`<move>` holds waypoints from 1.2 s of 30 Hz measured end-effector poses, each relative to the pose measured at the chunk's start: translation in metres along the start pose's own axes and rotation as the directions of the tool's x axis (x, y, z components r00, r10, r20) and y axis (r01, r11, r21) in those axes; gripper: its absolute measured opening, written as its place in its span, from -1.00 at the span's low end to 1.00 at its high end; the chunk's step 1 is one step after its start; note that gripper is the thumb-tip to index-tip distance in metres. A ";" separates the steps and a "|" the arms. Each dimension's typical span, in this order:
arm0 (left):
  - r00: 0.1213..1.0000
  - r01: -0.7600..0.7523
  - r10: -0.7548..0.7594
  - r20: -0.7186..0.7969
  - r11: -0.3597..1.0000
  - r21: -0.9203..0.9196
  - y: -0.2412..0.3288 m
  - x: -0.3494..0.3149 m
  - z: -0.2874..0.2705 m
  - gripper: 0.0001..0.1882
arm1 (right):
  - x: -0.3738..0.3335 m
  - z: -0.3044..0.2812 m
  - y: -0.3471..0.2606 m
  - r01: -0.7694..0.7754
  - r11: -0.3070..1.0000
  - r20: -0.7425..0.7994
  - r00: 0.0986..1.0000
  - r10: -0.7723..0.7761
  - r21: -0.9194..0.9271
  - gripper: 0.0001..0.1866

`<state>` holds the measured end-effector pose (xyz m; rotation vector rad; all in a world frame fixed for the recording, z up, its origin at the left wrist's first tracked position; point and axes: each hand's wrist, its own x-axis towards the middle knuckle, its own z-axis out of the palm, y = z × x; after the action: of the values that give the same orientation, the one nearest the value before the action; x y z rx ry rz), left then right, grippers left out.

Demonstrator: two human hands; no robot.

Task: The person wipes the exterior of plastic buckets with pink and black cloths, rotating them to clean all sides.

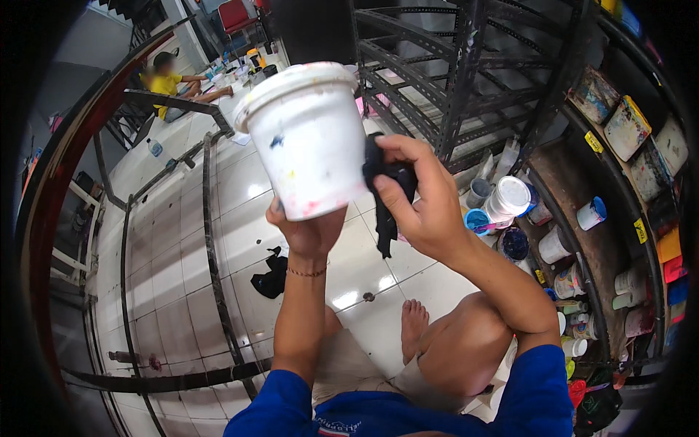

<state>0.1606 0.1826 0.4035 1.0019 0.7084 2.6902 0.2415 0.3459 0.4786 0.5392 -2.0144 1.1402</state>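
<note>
Floor (pixel 167 255): pale, glossy tiles beneath the person; a crumpled black rag (pixel 271 277) lies on it.
Rack (pixel 466 80): black slotted metal, standing ahead, beyond the bucket.
Shelf (pixel 564 175): at right, lined with stained tubs (pixel 555 245), seemingly stored within easy reach.
Bucket (pixel 309 149): white, paint-flecked, held up before the person, slightly tilted, wide end uppermost.
Left grip (pixel 317 229): cupped around the bucket's low end from behind, fingers mostly hidden, apparently bearing the weight.
Right grip (pixel 429 200): closed, thumb and fingers pinching a black cloth at the bucket's right side.
Cloth (pixel 386 200): bunched, probably for a firmer hold; one end dangles.
</note>
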 end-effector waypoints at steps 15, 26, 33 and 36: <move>0.956 -0.075 0.146 -0.255 0.960 0.269 -0.023 -0.010 0.009 -0.30 | 0.010 0.011 0.015 0.295 0.942 0.049 0.955 -0.291 -0.157 -0.80; 0.950 -0.032 0.123 -0.287 0.952 0.303 -0.038 -0.005 0.024 -0.11 | 0.028 0.014 0.025 -0.283 0.953 -0.214 0.929 0.301 0.111 -0.79; 0.969 0.021 0.046 -0.245 0.964 0.266 -0.044 -0.011 0.016 -0.14 | 0.022 0.020 0.017 0.237 0.956 -0.035 0.968 -0.247 -0.172 -0.83; 0.956 -0.012 0.088 -0.280 0.965 0.263 -0.045 -0.013 0.014 -0.13 | 0.036 0.020 0.025 -0.125 0.991 -0.204 0.972 0.114 -0.042 -0.84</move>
<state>0.1802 0.2227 0.3833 0.6844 1.1294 2.8758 0.1941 0.3419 0.4868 0.2651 -1.9161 1.1589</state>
